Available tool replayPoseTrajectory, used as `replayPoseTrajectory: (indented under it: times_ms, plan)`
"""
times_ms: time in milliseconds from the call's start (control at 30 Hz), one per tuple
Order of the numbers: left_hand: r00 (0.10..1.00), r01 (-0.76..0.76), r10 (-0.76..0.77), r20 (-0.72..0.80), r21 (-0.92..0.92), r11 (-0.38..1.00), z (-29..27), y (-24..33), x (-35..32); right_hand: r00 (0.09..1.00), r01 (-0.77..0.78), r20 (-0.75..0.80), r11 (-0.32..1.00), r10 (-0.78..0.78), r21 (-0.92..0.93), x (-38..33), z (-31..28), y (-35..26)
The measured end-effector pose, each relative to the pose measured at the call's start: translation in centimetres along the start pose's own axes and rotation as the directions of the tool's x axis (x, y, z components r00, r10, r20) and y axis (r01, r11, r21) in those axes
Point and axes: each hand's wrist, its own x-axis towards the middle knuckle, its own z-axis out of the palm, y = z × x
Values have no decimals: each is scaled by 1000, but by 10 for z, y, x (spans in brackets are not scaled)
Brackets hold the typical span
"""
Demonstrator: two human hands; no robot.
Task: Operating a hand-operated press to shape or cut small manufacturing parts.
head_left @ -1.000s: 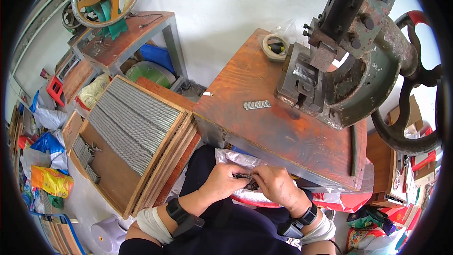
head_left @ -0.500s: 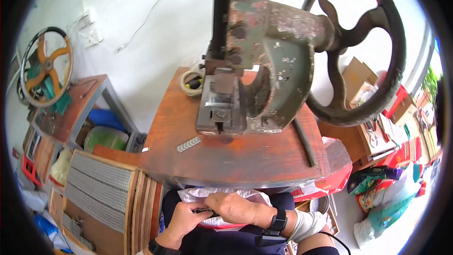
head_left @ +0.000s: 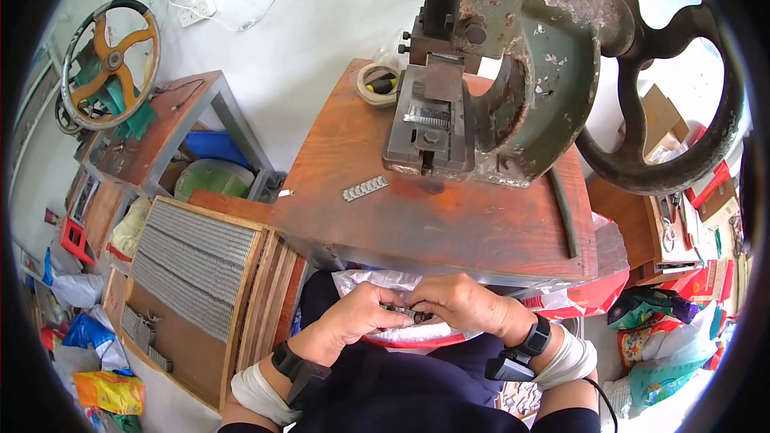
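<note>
Just below the table's front edge, both my hands meet over a white plastic bag (head_left: 401, 337) with a red band, which lies on my lap. My left hand (head_left: 361, 313) is closed, its thumb and fingers pinching small dark-grey metal pieces (head_left: 415, 315). Fingers curled down, my right hand (head_left: 461, 302) grips the same pieces from the other side. Their exact kind is too small and covered to tell. A short grey metal strip with a row of notches (head_left: 365, 188) lies on the wooden table (head_left: 473, 228) in front of a hand press (head_left: 553, 64).
The press has a large handwheel (head_left: 634, 168). A metal rod (head_left: 563, 212) lies at the table's right, a tape roll (head_left: 377, 84) behind. To the left, stacked wooden trays (head_left: 255, 305) hold rows of grey metal strips. A second handwheel machine (head_left: 112, 64) stands far left.
The whole view has shifted, so the table and press sit higher and further right. My hands have drawn slightly apart, showing the metal pieces between them. More of my left forearm shows.
</note>
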Motion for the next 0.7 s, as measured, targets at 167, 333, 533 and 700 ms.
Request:
replayPoseTrajectory:
  times_ms: [167, 333, 533, 700]
  plan:
    - [999, -23, 18, 43, 120, 992, -2, -9, 2, 988, 47, 152, 968, -9, -248, -2, 0, -9]
    - [985, -137, 106, 137, 240, 961, -4, -20, 7, 969, 107, 245, 957, -39, -271, -5, 1, -19]
    - [964, -193, 73, 255, 483, 854, -5, -11, 5, 860, -209, 449, 970, 243, -125, 1, -1, -22]
    - [961, -212, 112, 253, 415, 885, -5, -10, 9, 929, -244, 291, 970, 230, 14, -9, -8, -22]
